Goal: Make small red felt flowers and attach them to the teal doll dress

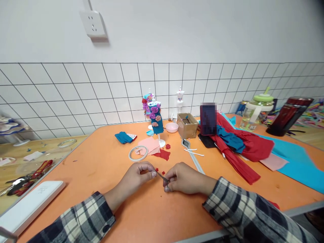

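Low over the middle of the orange table, my right hand (181,178) is closed on a thin dark stick-like tool (162,176), perhaps tweezers. Its far end points at the fingertips of my left hand (141,175), which are pinched together. A tiny red scrap (157,169) shows at those fingertips; whether they grip it or the tool tip I cannot tell. Another red bit (163,172) lies just beyond. Farther back are a red paper piece (163,154), a small red flower (168,146), pink paper (149,145) and a roll of tape (138,154).
A small dress form (156,116) in blue with paper flowers stands behind my hands. Beside it are a pink bowl (172,127), a cardboard box (187,125) and grey-handled scissors (193,157). Red crepe paper (253,143) and a tumbler (290,116) are at right, a white power bank (32,207) at left.
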`<move>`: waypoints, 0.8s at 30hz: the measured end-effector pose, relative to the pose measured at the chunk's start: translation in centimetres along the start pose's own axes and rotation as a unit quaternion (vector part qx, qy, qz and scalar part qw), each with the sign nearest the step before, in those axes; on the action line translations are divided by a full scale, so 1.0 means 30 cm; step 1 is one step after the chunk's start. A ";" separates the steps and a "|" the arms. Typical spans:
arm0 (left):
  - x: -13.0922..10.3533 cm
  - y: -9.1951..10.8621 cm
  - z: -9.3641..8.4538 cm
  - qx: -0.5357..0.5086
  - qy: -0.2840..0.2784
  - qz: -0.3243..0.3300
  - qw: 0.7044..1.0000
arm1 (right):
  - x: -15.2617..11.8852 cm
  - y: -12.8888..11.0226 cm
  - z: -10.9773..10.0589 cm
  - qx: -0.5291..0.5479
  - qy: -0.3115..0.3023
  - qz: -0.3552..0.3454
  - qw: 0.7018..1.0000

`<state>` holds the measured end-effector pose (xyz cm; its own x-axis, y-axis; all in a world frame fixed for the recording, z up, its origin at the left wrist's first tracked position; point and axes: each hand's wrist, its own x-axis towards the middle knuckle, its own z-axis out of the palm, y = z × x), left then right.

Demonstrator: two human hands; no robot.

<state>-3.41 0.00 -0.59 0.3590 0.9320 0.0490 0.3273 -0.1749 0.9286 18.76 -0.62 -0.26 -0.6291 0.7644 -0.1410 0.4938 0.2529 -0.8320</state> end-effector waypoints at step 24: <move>0.005 0.004 -0.001 -0.077 0.056 -0.052 0.994 | -0.005 0.035 -0.079 -0.137 0.090 0.053 0.985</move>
<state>-3.35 0.13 -0.46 0.2282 0.9735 -0.0171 0.2172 -0.0337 0.9755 20.78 0.94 0.17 -0.4617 0.8812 -0.1013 0.7100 0.2987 -0.6377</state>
